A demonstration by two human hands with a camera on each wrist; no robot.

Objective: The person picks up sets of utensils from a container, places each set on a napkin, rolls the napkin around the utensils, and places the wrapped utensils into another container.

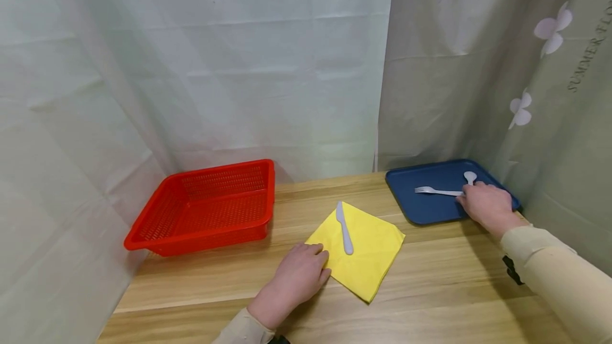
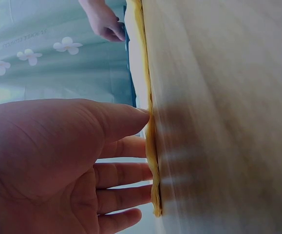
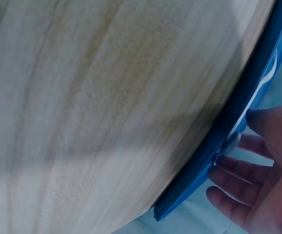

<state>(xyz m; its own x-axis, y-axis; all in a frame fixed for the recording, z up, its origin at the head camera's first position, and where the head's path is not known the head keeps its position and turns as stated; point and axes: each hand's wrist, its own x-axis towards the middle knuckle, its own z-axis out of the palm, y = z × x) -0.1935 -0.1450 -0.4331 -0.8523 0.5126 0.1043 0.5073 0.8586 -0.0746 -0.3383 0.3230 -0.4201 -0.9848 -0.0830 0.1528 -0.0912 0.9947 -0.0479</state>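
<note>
A folded yellow napkin (image 1: 377, 238) lies on the table with a white plastic knife (image 1: 346, 232) on top of it. At the napkin's left corner rests my left hand (image 1: 300, 272), its thumb and fingertips touching the edge. The left wrist view shows those fingers mostly straight along the yellow napkin (image 2: 148, 87). Over the blue tray (image 1: 430, 213), my right hand (image 1: 489, 203) reaches to the handle ends of a white fork (image 1: 432, 190) and a white spoon (image 1: 470, 176). In the right wrist view, thumb and fingers (image 3: 235, 195) are apart beside the fork handle.
A red perforated basket (image 1: 215, 211) stands at the left of the wooden table (image 1: 430, 291). Pale curtains (image 1: 268, 68) hang behind and at both sides, close to the basket and the tray.
</note>
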